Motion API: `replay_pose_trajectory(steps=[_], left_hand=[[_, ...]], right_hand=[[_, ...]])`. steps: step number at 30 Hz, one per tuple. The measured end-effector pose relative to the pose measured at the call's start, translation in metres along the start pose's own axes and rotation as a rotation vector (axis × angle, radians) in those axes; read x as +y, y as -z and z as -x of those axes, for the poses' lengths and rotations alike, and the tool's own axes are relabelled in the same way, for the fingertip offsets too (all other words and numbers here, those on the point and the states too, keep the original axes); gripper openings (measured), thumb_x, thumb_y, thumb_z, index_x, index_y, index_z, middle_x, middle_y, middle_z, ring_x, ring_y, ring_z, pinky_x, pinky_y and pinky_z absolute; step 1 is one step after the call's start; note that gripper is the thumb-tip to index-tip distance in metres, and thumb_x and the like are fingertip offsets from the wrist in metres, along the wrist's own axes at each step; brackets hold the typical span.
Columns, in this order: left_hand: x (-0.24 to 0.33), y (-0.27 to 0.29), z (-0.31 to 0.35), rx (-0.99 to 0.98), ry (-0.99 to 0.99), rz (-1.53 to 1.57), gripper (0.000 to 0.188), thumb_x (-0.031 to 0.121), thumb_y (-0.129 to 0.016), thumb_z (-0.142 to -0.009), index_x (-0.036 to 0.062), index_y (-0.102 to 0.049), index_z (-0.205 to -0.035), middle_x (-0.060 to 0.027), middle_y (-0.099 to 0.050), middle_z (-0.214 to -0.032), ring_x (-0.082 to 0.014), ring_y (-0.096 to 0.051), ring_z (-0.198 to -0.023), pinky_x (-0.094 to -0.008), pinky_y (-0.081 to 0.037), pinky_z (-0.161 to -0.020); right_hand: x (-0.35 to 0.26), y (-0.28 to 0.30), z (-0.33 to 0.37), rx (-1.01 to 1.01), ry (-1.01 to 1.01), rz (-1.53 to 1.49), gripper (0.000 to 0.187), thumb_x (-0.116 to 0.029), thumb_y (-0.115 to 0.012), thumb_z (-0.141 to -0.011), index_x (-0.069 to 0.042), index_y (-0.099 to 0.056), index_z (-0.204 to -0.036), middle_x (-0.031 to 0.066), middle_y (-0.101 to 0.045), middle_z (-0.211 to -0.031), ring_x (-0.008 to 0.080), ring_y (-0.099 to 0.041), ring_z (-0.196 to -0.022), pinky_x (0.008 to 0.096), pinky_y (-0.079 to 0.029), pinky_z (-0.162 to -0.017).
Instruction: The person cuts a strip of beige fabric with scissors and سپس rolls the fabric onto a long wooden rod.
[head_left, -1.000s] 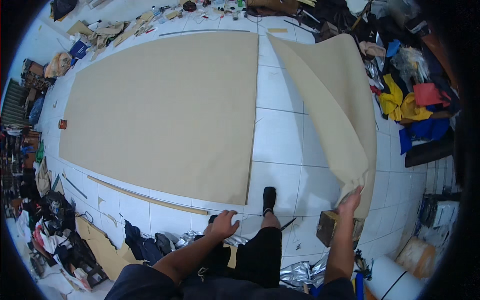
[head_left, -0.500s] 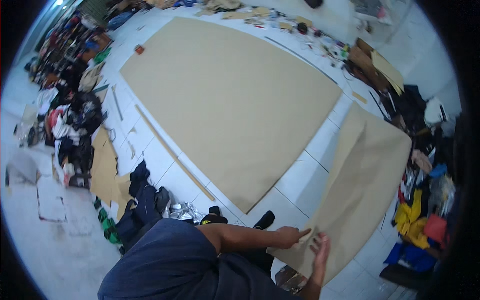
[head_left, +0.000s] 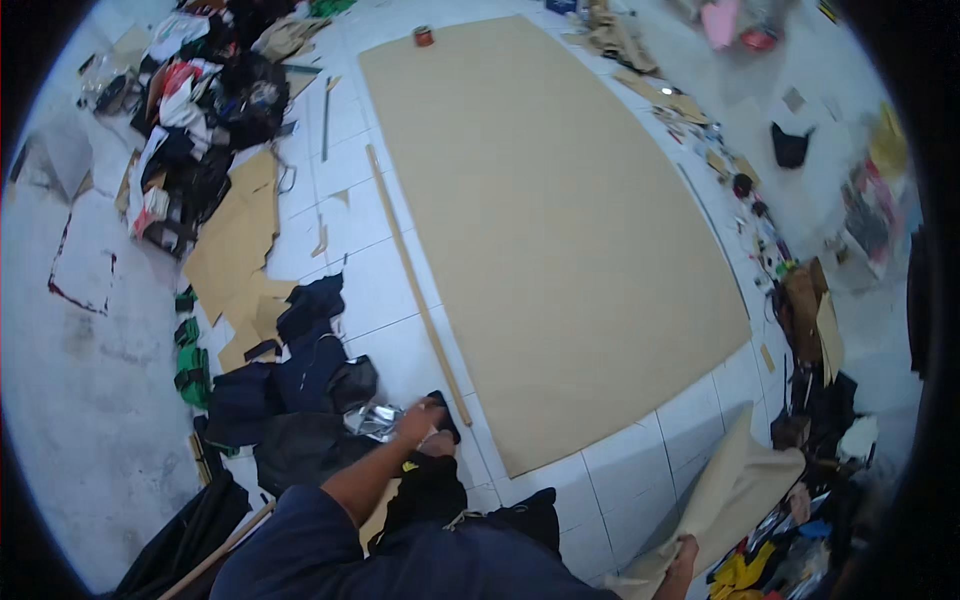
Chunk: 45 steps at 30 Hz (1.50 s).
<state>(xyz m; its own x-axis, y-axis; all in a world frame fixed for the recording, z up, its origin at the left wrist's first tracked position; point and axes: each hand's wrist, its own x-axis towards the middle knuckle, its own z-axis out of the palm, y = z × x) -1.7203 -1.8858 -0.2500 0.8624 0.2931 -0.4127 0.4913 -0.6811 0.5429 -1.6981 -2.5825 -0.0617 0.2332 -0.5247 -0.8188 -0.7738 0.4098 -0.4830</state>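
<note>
My right hand (head_left: 684, 556) is closed on the edge of a loose tan paper sheet (head_left: 735, 490) at the lower right. The sheet stands up in folds beside my leg. My left hand (head_left: 418, 424) hovers by my black-socked foot (head_left: 442, 415) at the lower middle; its fingers are too blurred to show whether they hold anything. In front of me a large tan sheet (head_left: 560, 240) lies flat on white floor tiles. A long thin wooden strip (head_left: 415, 290) runs along its left side.
A small reddish-brown can (head_left: 424, 37) stands on the far left corner of the flat sheet. Dark cloth (head_left: 310, 360) and cut cardboard (head_left: 235, 235) lie on the left. Bags and clothes are heaped at the right, near a brown bag (head_left: 802, 310). A dark metal strip (head_left: 712, 215) edges the sheet.
My view has turned to the right. My left hand has left the loose sheet and swung across to my left foot. My right hand has taken hold of the loose sheet, which is more bunched.
</note>
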Motion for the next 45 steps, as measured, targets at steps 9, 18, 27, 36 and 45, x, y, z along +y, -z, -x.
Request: replay_pose_trajectory(steps=[9,18,27,36,45], left_hand=[[-0.291,0.285,0.166,0.008,1.055,-0.036,0.041,0.035,-0.057,-0.080,-0.0023,-0.069,-0.093,-0.0262,-0.066,-0.103,-0.0414,-0.063,-0.099,-0.0477,-0.049,-0.089],[-0.277,0.432,-0.069,0.101,0.549,0.223,0.045,0.034,-0.067,-0.084,0.0009,-0.063,-0.114,-0.0201,-0.066,-0.110,-0.0311,-0.064,-0.104,-0.0376,-0.049,-0.089],[-0.285,0.602,-0.317,0.188,0.529,0.419,0.042,0.030,-0.064,-0.088,0.0004,-0.060,-0.118,-0.0149,-0.066,-0.096,-0.0215,-0.064,-0.083,-0.0339,-0.050,-0.076],[-0.424,0.641,-0.354,-0.409,0.060,-0.278,0.034,0.030,-0.055,-0.083,0.0141,-0.068,-0.109,-0.0156,-0.067,-0.089,-0.0360,-0.064,-0.088,-0.0498,-0.050,-0.079],[-0.572,0.898,-0.575,-0.572,0.954,0.176,0.048,0.048,-0.045,-0.096,0.0074,-0.067,-0.108,-0.0156,-0.067,-0.087,-0.0271,-0.063,-0.066,-0.0446,-0.050,-0.056]], right_hand=[[-0.060,-0.210,0.100,0.044,0.132,0.289,0.039,-0.015,-0.048,-0.087,0.000,-0.051,-0.122,0.0180,-0.058,-0.109,0.0343,-0.059,-0.102,0.0465,-0.049,-0.090],[-0.059,-0.397,0.142,0.070,0.182,0.469,0.039,-0.018,-0.049,-0.086,0.000,-0.052,-0.120,0.0175,-0.059,-0.109,0.0337,-0.059,-0.101,0.0459,-0.050,-0.089],[-0.152,-0.602,0.204,0.163,0.287,0.709,0.039,-0.021,-0.051,-0.086,-0.001,-0.053,-0.119,0.0170,-0.060,-0.108,0.0331,-0.060,-0.101,0.0453,-0.050,-0.089],[-0.217,-0.860,0.276,0.227,0.410,0.806,0.039,-0.023,-0.053,-0.085,-0.002,-0.055,-0.118,0.0165,-0.061,-0.108,0.0324,-0.061,-0.100,0.0447,-0.050,-0.089],[-0.295,-1.201,0.349,0.259,0.504,0.967,0.039,-0.026,-0.055,-0.084,-0.003,-0.056,-0.116,0.0160,-0.062,-0.107,0.0318,-0.061,-0.100,0.0441,-0.050,-0.089]])
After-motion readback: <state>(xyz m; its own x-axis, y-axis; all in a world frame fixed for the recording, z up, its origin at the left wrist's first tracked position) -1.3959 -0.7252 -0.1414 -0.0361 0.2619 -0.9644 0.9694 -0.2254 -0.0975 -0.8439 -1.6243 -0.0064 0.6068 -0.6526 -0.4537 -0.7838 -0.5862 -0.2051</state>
